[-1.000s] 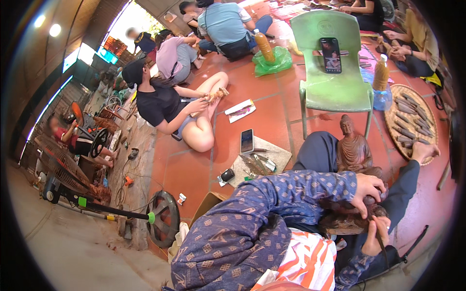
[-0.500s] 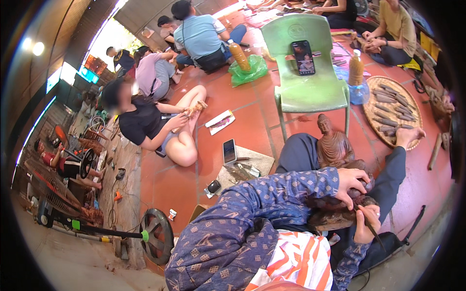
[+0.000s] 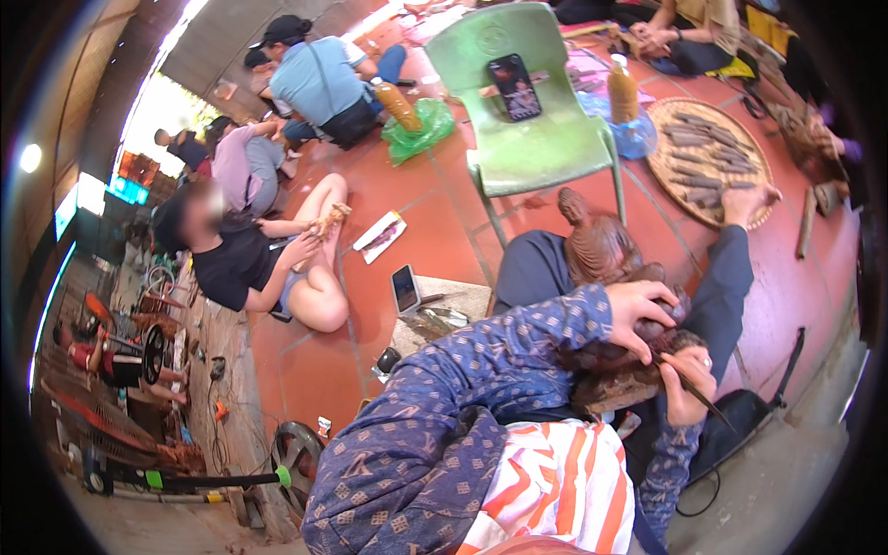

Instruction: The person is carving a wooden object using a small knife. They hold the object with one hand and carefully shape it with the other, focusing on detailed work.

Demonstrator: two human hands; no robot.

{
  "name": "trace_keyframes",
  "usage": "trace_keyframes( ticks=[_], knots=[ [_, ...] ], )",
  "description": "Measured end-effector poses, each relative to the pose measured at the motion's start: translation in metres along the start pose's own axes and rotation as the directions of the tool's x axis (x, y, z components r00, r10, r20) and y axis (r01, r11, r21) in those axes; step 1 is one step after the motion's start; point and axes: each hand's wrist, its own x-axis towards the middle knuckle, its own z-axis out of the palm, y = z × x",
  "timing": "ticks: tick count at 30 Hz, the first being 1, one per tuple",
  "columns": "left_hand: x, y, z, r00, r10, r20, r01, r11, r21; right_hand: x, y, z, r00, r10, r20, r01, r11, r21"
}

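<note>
In my head view, the left hand (image 3: pixel 638 319) grips a knobbly dark-brown carved wooden piece (image 3: pixel 610 396) over the lap at four o'clock, while the right hand (image 3: pixel 686 381), just beside it, pinches a slender brown stick-like tool (image 3: pixel 709 405). I see a pale-green plastic chair (image 3: pixel 541 165) at one o'clock and a round woven tan tray (image 3: pixel 660 143) at two.

Ahead and left of my left grip (image 3: pixel 636 314): statue's head (image 3: pixel 572 207), then chair (image 3: pixel 541 162) bearing phone (image 3: pixel 514 88). Directly left: mat (image 3: pixel 467 294) bearing tools (image 3: pixel 433 324). Ahead and right: tray (image 3: pixel 659 148) bearing rods (image 3: pixel 699 182).
</note>
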Motion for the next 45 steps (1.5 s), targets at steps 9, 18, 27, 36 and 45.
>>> trace_keyframes(
  ticks=[9,18,27,36,45],
  knots=[
    [0.004,0.022,0.010,0.986,-0.149,-0.076,0.159,0.975,0.156,-0.002,0.010,-0.016,0.999,0.020,-0.045,-0.017,0.998,0.057],
    [0.001,0.016,0.008,0.993,-0.079,-0.091,0.096,0.974,0.204,0.002,0.005,-0.010,0.998,0.028,-0.056,-0.027,0.999,0.018],
    [0.001,0.009,-0.001,0.993,0.050,-0.104,-0.034,0.988,0.151,0.003,0.004,-0.004,1.000,0.015,-0.007,-0.015,1.000,0.009],
    [0.000,0.008,-0.009,0.999,0.034,-0.036,-0.031,0.996,0.089,0.006,-0.005,-0.003,0.999,-0.033,0.034,0.035,0.998,-0.058],
    [0.012,0.015,-0.007,0.999,-0.048,0.010,0.046,0.991,0.123,0.005,0.001,-0.011,0.999,-0.005,-0.033,0.007,0.999,0.040]
  ],
)
